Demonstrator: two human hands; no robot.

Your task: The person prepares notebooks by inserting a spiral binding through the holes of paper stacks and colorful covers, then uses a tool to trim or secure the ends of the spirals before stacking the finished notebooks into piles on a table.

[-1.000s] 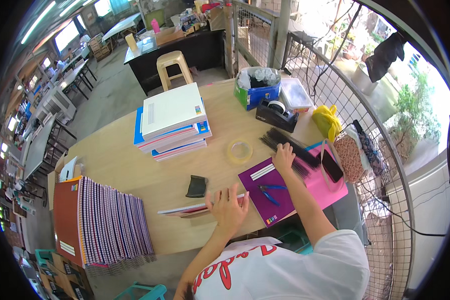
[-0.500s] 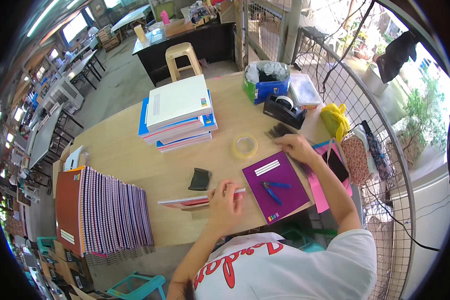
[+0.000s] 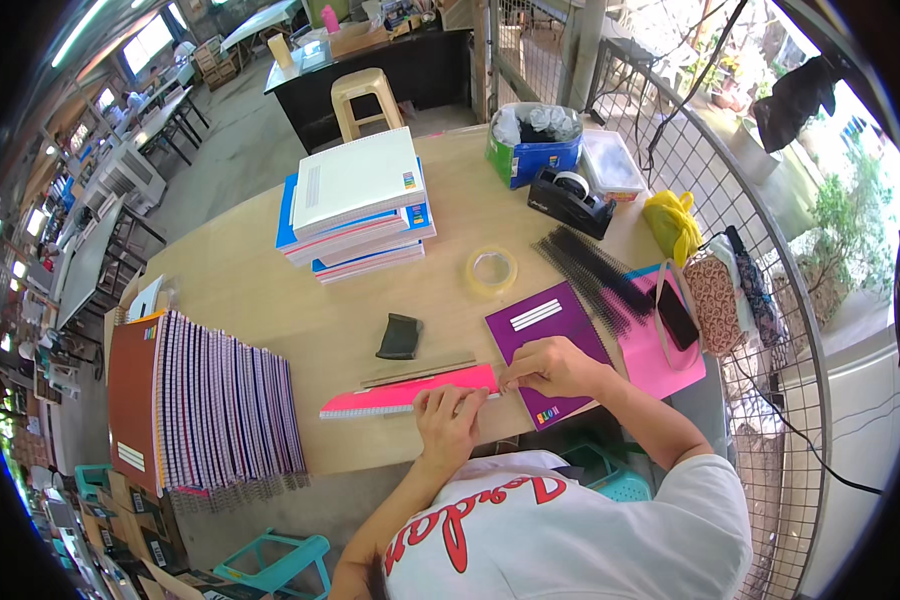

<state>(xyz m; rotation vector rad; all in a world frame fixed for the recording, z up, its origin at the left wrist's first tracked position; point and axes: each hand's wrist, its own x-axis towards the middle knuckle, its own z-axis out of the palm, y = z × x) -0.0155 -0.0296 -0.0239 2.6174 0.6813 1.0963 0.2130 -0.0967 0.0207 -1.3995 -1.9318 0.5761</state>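
A pink-red covered notebook (image 3: pixel 410 392) is tilted up near the table's front edge, its white page edge towards me. My left hand (image 3: pixel 448 425) is closed on it, fingers bent over the cover near its right end. My right hand (image 3: pixel 560 368) is pinched at that right end, above the purple notebook (image 3: pixel 540 322); what lies between its fingertips is too small to make out. Beyond the purple notebook lies a heap of black spiral binding coils (image 3: pixel 595 275). The blue pliers seen earlier on the purple notebook do not show now.
A tall row of spiral notebooks (image 3: pixel 225 405) stands left, a stack of white and blue books (image 3: pixel 355 195) behind. A dark block (image 3: pixel 400 337), a tape roll (image 3: pixel 491 270), a tape dispenser (image 3: pixel 570 205) and a phone (image 3: pixel 676 318) lie about. Wire mesh (image 3: pixel 760 270) borders the right.
My right hand has come from the coil heap to the notebook's right end. The notebook has tipped, so more of its pink-red cover shows. My left hand has stayed on it.
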